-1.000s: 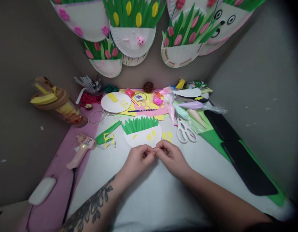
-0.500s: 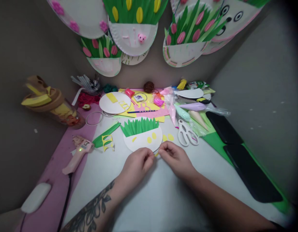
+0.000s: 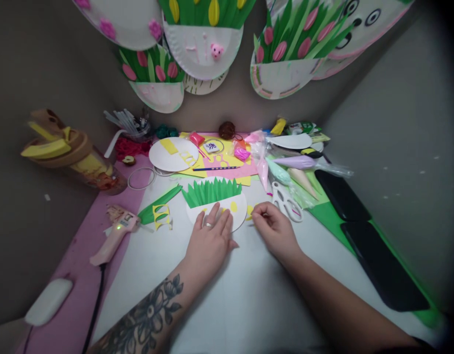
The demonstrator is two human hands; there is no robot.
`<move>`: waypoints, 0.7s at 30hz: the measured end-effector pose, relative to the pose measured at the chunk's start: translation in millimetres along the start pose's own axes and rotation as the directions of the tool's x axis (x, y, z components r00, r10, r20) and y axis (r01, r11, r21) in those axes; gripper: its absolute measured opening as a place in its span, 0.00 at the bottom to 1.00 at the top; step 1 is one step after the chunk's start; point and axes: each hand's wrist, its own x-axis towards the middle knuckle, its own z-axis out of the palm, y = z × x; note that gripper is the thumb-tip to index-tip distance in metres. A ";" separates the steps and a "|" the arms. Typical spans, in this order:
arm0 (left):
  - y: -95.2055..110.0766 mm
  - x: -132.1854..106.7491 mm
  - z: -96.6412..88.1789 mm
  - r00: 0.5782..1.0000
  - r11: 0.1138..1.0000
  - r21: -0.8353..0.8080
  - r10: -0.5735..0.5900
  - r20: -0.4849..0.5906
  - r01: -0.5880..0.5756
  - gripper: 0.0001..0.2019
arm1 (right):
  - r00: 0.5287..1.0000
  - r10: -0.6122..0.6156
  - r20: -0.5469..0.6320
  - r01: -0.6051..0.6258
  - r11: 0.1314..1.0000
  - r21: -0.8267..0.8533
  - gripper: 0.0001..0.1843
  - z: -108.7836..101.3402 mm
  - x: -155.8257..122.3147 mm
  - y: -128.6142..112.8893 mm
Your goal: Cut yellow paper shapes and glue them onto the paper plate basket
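Note:
My left hand (image 3: 211, 236) lies flat with its fingers stretched out on the white half paper plate (image 3: 239, 210), which carries a fringe of green paper grass (image 3: 212, 191) and small yellow ovals. My right hand (image 3: 273, 227) rests just right of the plate with its fingers curled in a pinch near loose yellow paper ovals (image 3: 249, 211); what it pinches is too small to make out. White scissors (image 3: 285, 200) lie close beyond the right hand.
A pink glue gun (image 3: 114, 232) with a lit lamp lies at the left beside green and yellow paper scraps (image 3: 156, 211). Coloured piping bags (image 3: 297, 164), paper sheets and a round plate (image 3: 173, 154) crowd the back. Black pads (image 3: 363, 236) lie at the right. Finished plate crafts hang on the wall.
Both hands were pinching a small yellow piece together in front of the plate. The left hand has let go and moved forward, flat onto the plate; the right has shifted up right.

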 end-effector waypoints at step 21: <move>-3.4 -12.3 -7.6 0.995 0.996 -0.004 -0.091 0.041 0.091 0.18 | 0.889 -0.211 0.407 0.389 0.817 -0.426 0.09 39.9 60.1 -16.5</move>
